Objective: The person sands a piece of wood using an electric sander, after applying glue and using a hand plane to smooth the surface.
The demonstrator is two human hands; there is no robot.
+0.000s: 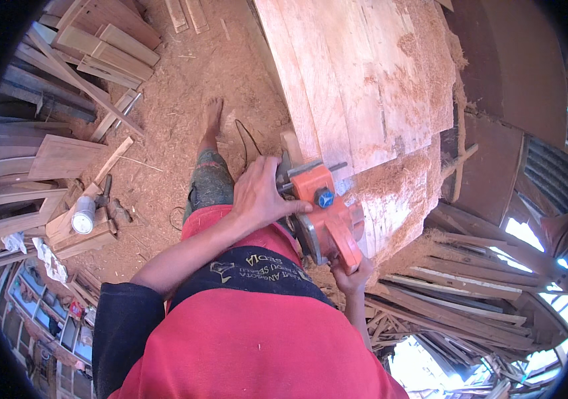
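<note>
An orange electric planer (327,206) with a blue front knob is between my two hands, at the near end of a wide wooden panel (344,73). My right hand (354,274) is wrapped round its rear handle. On its left side, my left hand (261,189) is closed against the metal edge, thumb lying on the orange body. The fingertips of my left hand are partly hidden. The planer's front overlaps the panel's near edge in view; I cannot tell whether its sole touches the wood. Heaps of shavings (397,186) cover the panel's right side and near end.
A dark cord (247,136) lies on the shaving-strewn floor beside my leg. Stacked boards (114,56) and a white can (84,216) are on the left. Long timber strips (457,292) are piled at the right. Brown sheets (490,159) stand beyond the panel.
</note>
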